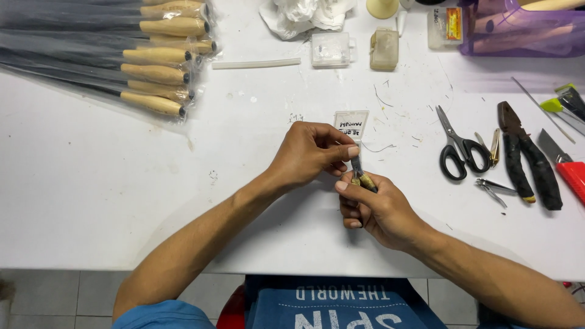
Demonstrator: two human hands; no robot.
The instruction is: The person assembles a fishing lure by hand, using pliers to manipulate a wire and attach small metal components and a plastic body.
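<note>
My right hand (372, 207) is closed around a small pair of pliers (361, 176) with yellowish handles, its dark jaws pointing up and away from me. My left hand (311, 152) pinches something tiny at the plier jaws with thumb and forefinger; the item is too small to make out. Both hands meet above the white table (91, 183), just in front of a small clear packet with a handwritten label (351, 123).
Wrapped rods with wooden handles (161, 55) lie at the back left. Black-handled scissors (457, 149), large pliers (527, 158), nail clippers (493, 189) and a red-handled knife (567, 167) lie to the right. Small plastic boxes (331, 49), a white tube (256, 63) and a purple container (524, 27) sit at the back.
</note>
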